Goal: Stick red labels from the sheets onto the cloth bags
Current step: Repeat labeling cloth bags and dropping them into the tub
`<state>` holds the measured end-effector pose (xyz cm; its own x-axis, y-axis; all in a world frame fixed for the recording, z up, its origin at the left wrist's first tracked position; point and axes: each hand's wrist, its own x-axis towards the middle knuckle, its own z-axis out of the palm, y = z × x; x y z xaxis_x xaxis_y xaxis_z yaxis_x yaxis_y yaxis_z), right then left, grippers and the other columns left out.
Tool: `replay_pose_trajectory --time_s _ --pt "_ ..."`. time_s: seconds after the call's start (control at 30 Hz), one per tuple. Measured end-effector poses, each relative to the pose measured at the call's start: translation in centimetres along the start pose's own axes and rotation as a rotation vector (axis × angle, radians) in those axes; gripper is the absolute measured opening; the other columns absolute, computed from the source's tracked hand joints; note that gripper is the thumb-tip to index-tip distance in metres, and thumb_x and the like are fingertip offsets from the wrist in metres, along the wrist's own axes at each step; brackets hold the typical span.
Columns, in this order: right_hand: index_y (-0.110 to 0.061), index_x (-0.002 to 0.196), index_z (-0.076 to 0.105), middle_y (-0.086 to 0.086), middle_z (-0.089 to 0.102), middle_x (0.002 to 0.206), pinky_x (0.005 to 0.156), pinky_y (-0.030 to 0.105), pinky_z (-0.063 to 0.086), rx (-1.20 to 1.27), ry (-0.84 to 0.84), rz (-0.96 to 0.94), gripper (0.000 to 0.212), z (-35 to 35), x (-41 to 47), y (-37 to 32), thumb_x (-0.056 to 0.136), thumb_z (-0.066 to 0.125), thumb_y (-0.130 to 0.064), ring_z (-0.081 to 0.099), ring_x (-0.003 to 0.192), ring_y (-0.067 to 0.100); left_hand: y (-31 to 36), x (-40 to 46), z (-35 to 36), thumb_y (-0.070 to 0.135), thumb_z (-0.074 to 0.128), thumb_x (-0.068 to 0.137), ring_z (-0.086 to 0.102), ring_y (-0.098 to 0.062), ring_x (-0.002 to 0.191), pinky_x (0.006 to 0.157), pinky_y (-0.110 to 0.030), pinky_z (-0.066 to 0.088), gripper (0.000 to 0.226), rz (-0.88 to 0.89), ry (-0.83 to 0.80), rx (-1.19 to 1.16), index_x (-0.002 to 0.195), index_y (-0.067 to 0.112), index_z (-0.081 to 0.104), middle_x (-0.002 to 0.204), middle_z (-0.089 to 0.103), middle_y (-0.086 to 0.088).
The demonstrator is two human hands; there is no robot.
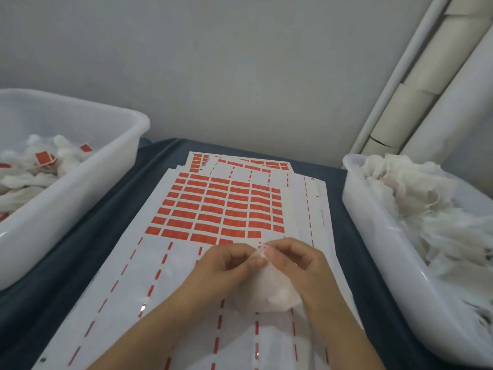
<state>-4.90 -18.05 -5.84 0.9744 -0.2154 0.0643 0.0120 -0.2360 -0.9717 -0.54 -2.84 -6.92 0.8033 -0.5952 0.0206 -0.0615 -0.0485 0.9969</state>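
Two translucent plastic tubs flank a stack of label sheets (pixel 213 209) on a dark blue cloth (pixel 80 263): the left tub (pixel 88 193) holds white bags already bearing red labels (pixel 44 158), the right tub (pixel 373 222) a heap of plain white cloth bags (pixel 416 198). Pale tubes (pixel 416 84) lean against the far right wall. Near the camera, the left hand (pixel 226 265) and right hand (pixel 298 263) meet over the sheet's stripped part, fingertips pinching the top of one white cloth bag (pixel 269 289) that rests on the paper between them.
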Motion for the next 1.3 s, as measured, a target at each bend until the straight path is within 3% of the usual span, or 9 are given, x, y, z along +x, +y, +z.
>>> replay_pose_trajectory --time_s 0.2,0.4,0.6,0.7,0.87,0.97,1.1,1.2,1.3 --pt "-0.040 0.079 0.070 -0.009 0.071 0.088 0.077 0.028 0.057 0.164 -0.033 0.034 0.013 -0.8 0.0 -0.3 0.067 0.065 -0.044 0.065 0.084 0.024 0.4 -0.1 -0.1 0.060 0.053 0.065 0.060 0.008 0.083 0.060 -0.004 0.043 0.034 -0.018 0.000 0.074 0.084 0.033 0.063 0.083 0.064 0.027" --pt "-0.039 0.082 0.070 -0.011 0.071 0.090 0.075 0.024 0.057 0.059 -0.104 -0.013 0.017 -0.4 -0.2 -0.3 0.068 0.064 -0.043 0.066 0.091 0.015 0.6 -0.2 0.0 0.056 0.054 0.068 0.062 0.003 0.083 0.063 -0.005 0.044 0.031 -0.010 -0.026 0.044 0.084 0.032 0.067 0.085 0.067 0.022" --pt "-0.033 0.082 0.070 0.001 0.069 0.091 0.078 0.028 0.056 0.213 -0.108 0.041 0.015 -0.3 -0.3 -0.3 0.073 0.060 -0.040 0.064 0.084 0.025 1.1 -0.5 0.3 0.060 0.051 0.074 0.058 0.007 0.083 0.062 -0.001 0.042 0.022 -0.013 -0.023 0.018 0.087 0.046 0.062 0.086 0.063 0.025" --pt "-0.029 0.082 0.067 0.001 0.068 0.089 0.075 0.021 0.053 0.237 -0.062 0.031 0.019 0.1 -0.4 -0.4 0.075 0.055 -0.043 0.062 0.078 0.016 1.8 -0.7 0.5 0.063 0.044 0.072 0.057 0.007 0.088 0.065 0.000 0.042 0.026 0.025 -0.075 0.026 0.091 0.052 0.058 0.090 0.062 0.027" --pt "-0.024 0.078 0.062 0.001 0.066 0.081 0.086 0.038 0.052 0.369 0.136 0.039 0.017 -0.7 -0.1 -0.4 0.076 0.054 -0.037 0.060 0.084 0.025 1.9 -0.9 1.3 0.067 0.046 0.076 0.049 0.016 0.098 0.065 0.004 0.040 0.027 0.045 -0.177 0.121 0.096 0.052 0.056 0.104 0.055 0.036" --pt "-0.017 0.082 0.060 -0.004 0.067 0.076 0.078 0.030 0.053 0.466 0.221 0.045 0.021 -1.1 0.0 -0.4 0.074 0.054 -0.036 0.062 0.076 0.016 1.9 -0.6 1.6 0.059 0.043 0.076 0.045 0.022 0.098 0.066 0.005 0.038 0.025 0.044 -0.188 0.119 0.089 0.049 0.062 0.102 0.054 0.042" --pt "-0.016 0.085 0.061 -0.005 0.069 0.077 0.069 0.026 0.053 0.534 0.232 0.062 0.021 -1.0 -0.1 -0.4 0.075 0.054 -0.033 0.066 0.070 0.011 1.6 -0.4 1.6 0.051 0.042 0.083 0.051 0.015 0.093 0.073 0.008 0.032 0.022 0.069 -0.193 0.127 0.083 0.045 0.063 0.093 0.061 0.033" --pt "-0.014 0.085 0.062 -0.002 0.068 0.073 0.063 0.022 0.056 0.578 0.225 0.036 0.020 -1.1 -0.1 -0.7 0.074 0.056 -0.031 0.064 0.062 0.011 1.4 -0.4 1.5 0.056 0.041 0.083 0.054 0.011 0.092 0.073 0.002 0.039 0.023 0.088 -0.150 0.163 0.083 0.049 0.063 0.089 0.062 0.030" --pt "-0.015 0.079 0.067 -0.001 0.069 0.075 0.059 0.020 0.055 0.695 0.202 0.004 0.015 -1.3 -0.3 -1.1 0.072 0.059 -0.025 0.068 0.066 0.012 0.8 -0.3 1.5 0.070 0.037 0.074 0.047 0.016 0.103 0.078 -0.006 0.042 0.033 0.121 -0.017 0.276 0.096 0.054 0.055 0.105 0.053 0.041"
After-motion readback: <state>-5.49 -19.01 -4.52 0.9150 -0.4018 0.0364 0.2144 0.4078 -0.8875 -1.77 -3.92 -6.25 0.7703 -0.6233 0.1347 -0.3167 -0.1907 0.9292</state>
